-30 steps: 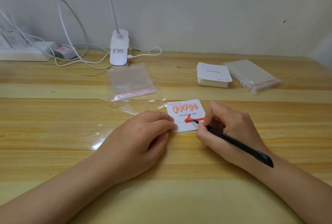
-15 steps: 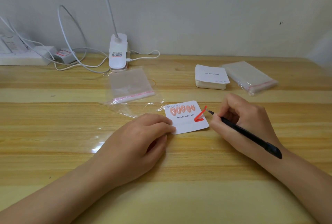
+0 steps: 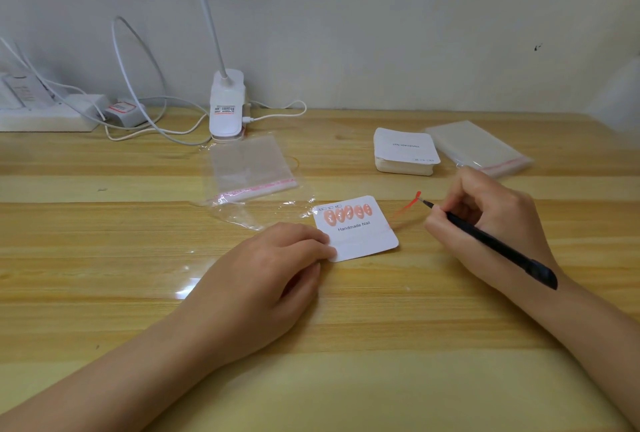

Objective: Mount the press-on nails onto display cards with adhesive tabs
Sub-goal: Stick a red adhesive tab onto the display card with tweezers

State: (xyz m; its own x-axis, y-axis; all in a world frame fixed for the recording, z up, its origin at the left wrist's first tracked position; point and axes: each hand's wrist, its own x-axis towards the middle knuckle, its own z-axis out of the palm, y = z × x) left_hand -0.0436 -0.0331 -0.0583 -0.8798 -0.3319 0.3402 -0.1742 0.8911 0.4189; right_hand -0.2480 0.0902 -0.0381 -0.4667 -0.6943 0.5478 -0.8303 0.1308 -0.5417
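Your left hand (image 3: 273, 272) lies on the pale wooden table (image 3: 104, 275), fingertips pressing flat on the near-left corner of the small white display card printed "Handmade Nail" (image 3: 360, 234). The fingers look relaxed, not wrapped round anything. That card sits flat at the middle of the table, with a row of five pink press-on nails (image 3: 347, 214) along its far edge.

Your right hand (image 3: 491, 223) is off to the right of the card, pinching a slim black pointed tool (image 3: 491, 244) like a pen. A thin red strip (image 3: 408, 204) hangs at the tool's tip, lifted clear of the card; whether it touches the table I can't tell.

Just beyond the card lies a clear plastic sleeve with a pink seal strip (image 3: 251, 168). Far right, a stack of blank white cards (image 3: 405, 151) sits beside a bundle of clear sleeves (image 3: 479, 147). At the far edge stands a white clip lamp base (image 3: 227, 107), and a white power strip with cables (image 3: 45, 116) lies at far left.
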